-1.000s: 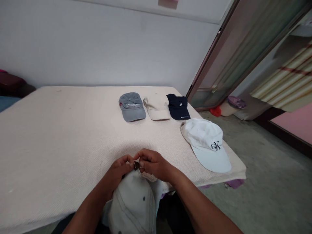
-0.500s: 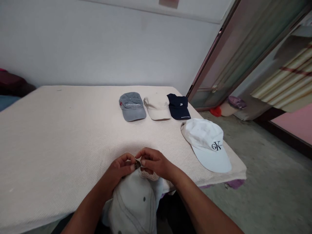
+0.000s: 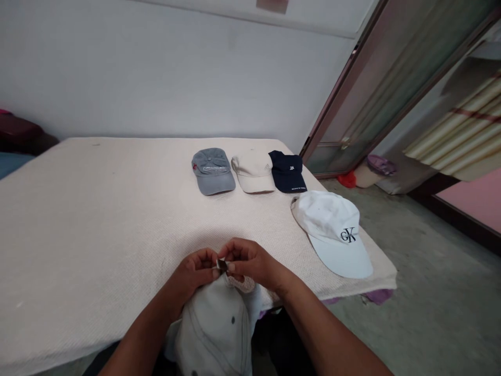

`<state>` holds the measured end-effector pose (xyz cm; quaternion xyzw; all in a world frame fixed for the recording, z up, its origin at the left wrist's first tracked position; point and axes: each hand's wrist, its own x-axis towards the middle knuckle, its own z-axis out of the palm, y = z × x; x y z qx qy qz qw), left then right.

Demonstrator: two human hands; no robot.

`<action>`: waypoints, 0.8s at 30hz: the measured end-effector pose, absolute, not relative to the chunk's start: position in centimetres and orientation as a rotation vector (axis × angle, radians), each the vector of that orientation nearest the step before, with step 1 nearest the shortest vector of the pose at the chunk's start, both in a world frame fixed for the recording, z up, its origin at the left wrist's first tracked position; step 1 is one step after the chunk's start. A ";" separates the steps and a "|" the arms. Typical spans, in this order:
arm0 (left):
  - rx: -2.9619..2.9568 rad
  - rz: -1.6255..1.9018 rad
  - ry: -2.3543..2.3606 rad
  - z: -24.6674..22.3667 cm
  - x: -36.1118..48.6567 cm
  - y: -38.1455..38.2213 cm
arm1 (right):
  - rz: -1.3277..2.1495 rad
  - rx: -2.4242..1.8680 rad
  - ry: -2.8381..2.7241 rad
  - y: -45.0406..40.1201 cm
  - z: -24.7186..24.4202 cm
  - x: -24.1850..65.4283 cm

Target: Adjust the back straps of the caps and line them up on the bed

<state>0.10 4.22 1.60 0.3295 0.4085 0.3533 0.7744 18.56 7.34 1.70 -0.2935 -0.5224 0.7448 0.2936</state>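
A light grey baseball cap lies close to my body at the front edge of the bed-like surface, its crown toward me. At its back strap, a small metal buckle shows between my fingertips. My left hand pinches the strap on the buckle's left side. From the right, my right hand grips the strap by the buckle with thumb and forefinger. The cap's brim is mostly hidden from view.
A grey-blue cap, a beige cap and a navy cap sit in a row at the back. Nearer on the right rests a white cap with black letters. The cream cover ends at a concrete floor.
The metal buckle has turned between my fingers and now shows more of its face. Both hands stay in nearly the same place; the other caps have not moved.
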 end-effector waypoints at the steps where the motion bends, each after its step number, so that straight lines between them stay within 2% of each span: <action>1: 0.720 0.765 0.891 1.6 0.1 4.2 | 2.001 -0.757 -1.387 7.4 1.6 18.6; 24: 0.684 0.761 0.938 1.9 -0.1 4.0 | 1.704 -0.917 -1.704 7.2 2.2 18.5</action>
